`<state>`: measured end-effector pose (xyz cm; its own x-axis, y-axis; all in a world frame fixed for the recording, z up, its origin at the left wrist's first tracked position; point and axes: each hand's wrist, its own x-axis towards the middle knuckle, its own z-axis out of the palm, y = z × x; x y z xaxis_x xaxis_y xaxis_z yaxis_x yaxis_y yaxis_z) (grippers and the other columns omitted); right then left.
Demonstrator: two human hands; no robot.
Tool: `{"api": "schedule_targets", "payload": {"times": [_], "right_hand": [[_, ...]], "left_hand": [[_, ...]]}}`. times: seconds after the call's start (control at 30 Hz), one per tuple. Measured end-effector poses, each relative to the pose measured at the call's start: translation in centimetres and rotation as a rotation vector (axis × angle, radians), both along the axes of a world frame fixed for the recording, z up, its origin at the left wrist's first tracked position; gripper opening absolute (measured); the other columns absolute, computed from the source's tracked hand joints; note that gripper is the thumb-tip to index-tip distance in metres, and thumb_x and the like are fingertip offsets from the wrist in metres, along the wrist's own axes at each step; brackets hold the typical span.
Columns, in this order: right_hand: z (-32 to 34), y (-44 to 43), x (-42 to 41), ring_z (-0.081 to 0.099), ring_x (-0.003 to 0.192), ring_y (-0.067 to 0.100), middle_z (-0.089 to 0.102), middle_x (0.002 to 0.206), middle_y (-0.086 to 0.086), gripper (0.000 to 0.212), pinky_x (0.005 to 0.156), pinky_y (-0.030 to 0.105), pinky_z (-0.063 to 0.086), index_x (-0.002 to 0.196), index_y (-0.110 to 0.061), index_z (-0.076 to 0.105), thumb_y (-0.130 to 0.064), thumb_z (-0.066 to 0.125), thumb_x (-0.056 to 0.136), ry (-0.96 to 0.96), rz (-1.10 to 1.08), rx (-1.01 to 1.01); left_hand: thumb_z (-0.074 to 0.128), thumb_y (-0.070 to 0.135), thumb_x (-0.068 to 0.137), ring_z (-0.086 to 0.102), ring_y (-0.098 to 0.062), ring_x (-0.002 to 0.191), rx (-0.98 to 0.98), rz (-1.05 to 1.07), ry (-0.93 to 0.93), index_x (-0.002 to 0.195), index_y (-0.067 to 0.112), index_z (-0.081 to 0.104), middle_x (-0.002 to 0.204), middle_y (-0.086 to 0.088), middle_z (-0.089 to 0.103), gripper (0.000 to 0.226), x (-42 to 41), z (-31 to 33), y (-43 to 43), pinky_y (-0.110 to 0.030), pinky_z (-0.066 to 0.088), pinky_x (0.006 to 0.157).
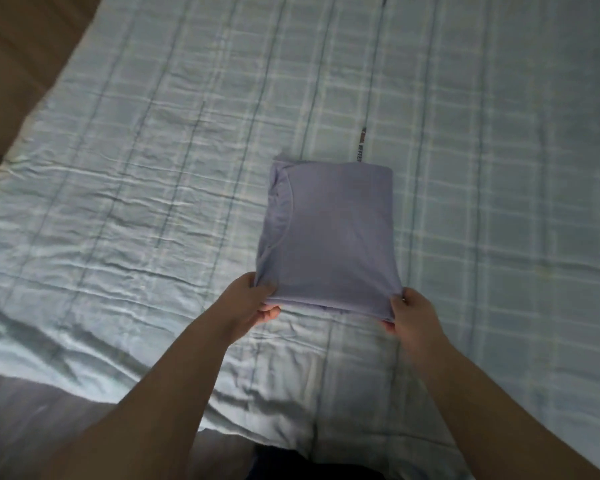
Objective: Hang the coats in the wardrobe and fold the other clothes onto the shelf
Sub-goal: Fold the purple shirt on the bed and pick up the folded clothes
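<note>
Both hands — left hand (257,299), right hand (407,315) — pinch the folded shirt's (329,233) near corners (soft, light, floppy); support underneath.

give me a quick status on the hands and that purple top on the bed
Left hand and right hand each pinch a near corner of the folded purple top. Top lies flat on the plaid bedspread. Nothing in the way; wardrobe and shelf not in view.

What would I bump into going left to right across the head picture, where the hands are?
The left hand → folded lilac fabric garment → right hand; each hand pinches a near corner, above the pale blue checked bedcover.
</note>
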<state>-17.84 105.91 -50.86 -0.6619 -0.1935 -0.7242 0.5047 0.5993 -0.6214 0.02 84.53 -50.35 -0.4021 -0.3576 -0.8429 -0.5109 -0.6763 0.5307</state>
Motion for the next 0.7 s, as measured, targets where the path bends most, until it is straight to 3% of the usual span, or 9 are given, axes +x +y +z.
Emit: {"api": "schedule_targets", "payload": {"times": [0.1,0.17,0.33,0.4,0.5,0.7], "right_hand": [[-1.7,4.8,2.0,0.065,0.073,0.028,0.066,0.080,0.014,0.024,0.069,0.047,0.060,0.074,-0.015,0.064,-0.010,0.055,0.096,-0.025,0.157,0.131],[-3.0,8.0,3.8,0.069,0.072,0.032,0.071,0.074,0.012,0.026,0.073,0.054,0.058,0.066,-0.020,0.068,-0.014,0.063,0.091,-0.034,0.269,0.226],[-4.0,9.6,6.2,0.064,0.066,0.031,0.071,0.077,0.019,0.018,0.070,0.057,0.056,0.071,-0.016,0.068,-0.009,0.063,0.087,-0.089,0.144,0.230],[-2.6,8.5,6.3,0.061,0.068,0.032,0.068,0.079,0.021,0.014,0.065,0.048,0.054,0.074,-0.013,0.066,-0.012,0.058,0.085,-0.131,0.071,0.205],[0.9,6.5,5.9,0.048,0.058,0.022,0.054,0.072,0.014,0.019,0.055,0.028,0.038,0.077,-0.013,0.058,-0.004,0.047,0.091,-0.187,-0.056,0.141],[6.3,1.3,1.3,0.046,0.044,0.018,0.054,0.060,0.009,0.027,0.045,0.026,0.038,0.103,-0.025,0.063,-0.003,0.051,0.094,-0.095,-0.245,-0.104]], "left_hand": [[0.064,0.008,0.095,0.069,-0.025,0.091,0.030,0.040,-0.054,0.114,0.001,0.056,0.108,-0.013,0.065,0.022,3.8,-1.2,3.2,-0.037,0.060,0.075],[0.065,0.006,0.093,0.068,-0.031,0.100,0.054,0.064,-0.129,0.119,0.003,0.056,0.122,-0.018,0.061,0.027,6.2,-2.2,5.7,-0.035,0.061,0.074],[0.064,0.003,0.093,0.067,-0.031,0.094,0.152,0.180,-0.175,0.112,-0.002,0.060,0.111,-0.021,0.065,0.019,8.7,-2.7,9.1,-0.033,0.062,0.075],[0.061,0.000,0.093,0.069,-0.029,0.088,0.237,0.219,-0.142,0.117,-0.008,0.057,0.100,-0.018,0.069,0.025,8.8,-1.9,8.7,-0.036,0.062,0.075],[0.059,0.001,0.093,0.070,-0.027,0.087,0.286,0.236,-0.042,0.121,-0.009,0.056,0.097,-0.018,0.070,0.030,8.7,0.4,7.4,-0.036,0.061,0.074],[0.051,0.001,0.098,0.072,-0.023,0.082,0.185,0.283,0.127,0.113,-0.005,0.059,0.096,-0.018,0.070,0.019,4.2,4.7,1.7,-0.035,0.061,0.072]]}}
